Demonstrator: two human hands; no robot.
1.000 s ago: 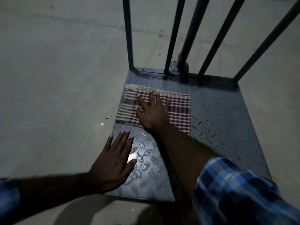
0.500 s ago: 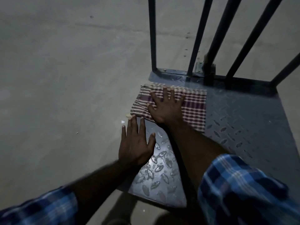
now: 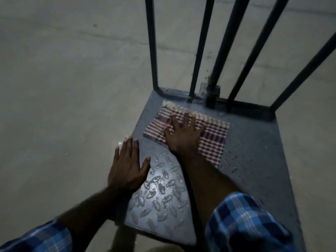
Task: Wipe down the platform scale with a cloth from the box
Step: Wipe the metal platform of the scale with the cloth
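The platform scale point(image 3: 254, 160) is a dark metal tread plate on the floor. A folded checked cloth point(image 3: 212, 137), maroon and cream, lies flat on its far left part. My right hand point(image 3: 183, 135) presses palm-down on the cloth with fingers spread. My left hand point(image 3: 127, 166) rests flat on the plate's left edge, nearer to me, fingers apart and holding nothing. Both forearms come out of blue checked sleeves. The box is not in view.
Dark upright metal bars point(image 3: 201, 51) rise from the scale's far edge, with a thicker post point(image 3: 223, 51) bolted at the middle. Bare concrete floor point(image 3: 63, 88) lies to the left and beyond. A few small scraps point(image 3: 120, 143) lie on the floor by the plate's left edge.
The view has shifted, so the scale sits further right in frame. My right hand stays pressed on the cloth near the far left corner. My left hand moved a little forward along the plate's left edge.
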